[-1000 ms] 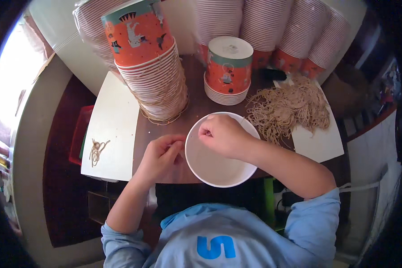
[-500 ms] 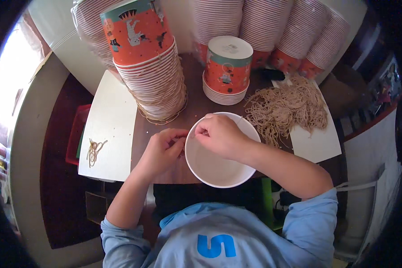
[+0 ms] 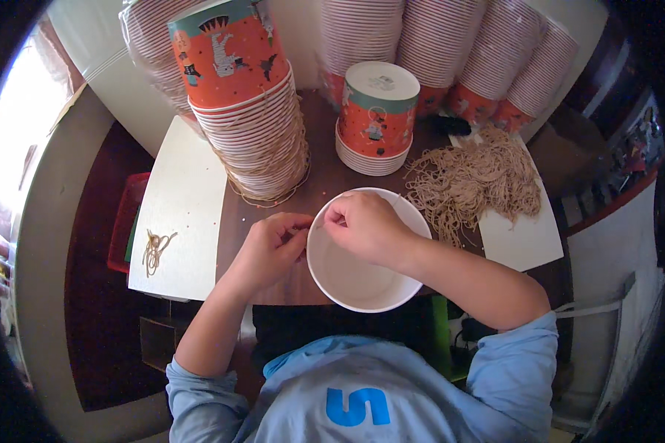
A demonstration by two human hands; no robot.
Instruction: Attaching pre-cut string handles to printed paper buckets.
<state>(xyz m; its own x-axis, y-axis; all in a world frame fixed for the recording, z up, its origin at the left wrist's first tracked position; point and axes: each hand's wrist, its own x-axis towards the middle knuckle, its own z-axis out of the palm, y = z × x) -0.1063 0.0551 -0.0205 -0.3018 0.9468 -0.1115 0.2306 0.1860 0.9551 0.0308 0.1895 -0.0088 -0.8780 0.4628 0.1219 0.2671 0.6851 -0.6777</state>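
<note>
Facing its open mouth up toward the wearer, the round white-lined container (image 3: 366, 284) sits at the front edge of the brown worktop (image 3: 303, 288), between both hands. The left hand (image 3: 275, 247) is positioned outside the left rim, fingers curled; the right hand (image 3: 366, 227) reaches across the mouth to the inner side of the same rim section, thumb and forefinger drawn together. The fingertips are partly hidden, so whether either grip is clenched on the container wall, on a strand or on nothing cannot be told. The right hand and forearm cover the upper right of the mouth and obstruct the view of the rim there. Directly behind the container stands a short inverted stack (image 3: 377, 125) of orange-and-teal containers. Behind the left hand, and apart from it, stands a tall inverted stack (image 3: 251, 125), its lower portion encircled by loops of cord. At the right, a tangled cord pile (image 3: 480, 177) lies close to the container's rim and overlaps a white panel (image 3: 521, 240). A small cord bundle (image 3: 155, 252) lies on the left white panel (image 3: 188, 192). Plastic-wrapped stacks (image 3: 440, 44) line the rear, with a small dark object (image 3: 453, 124) in front of them.
</note>
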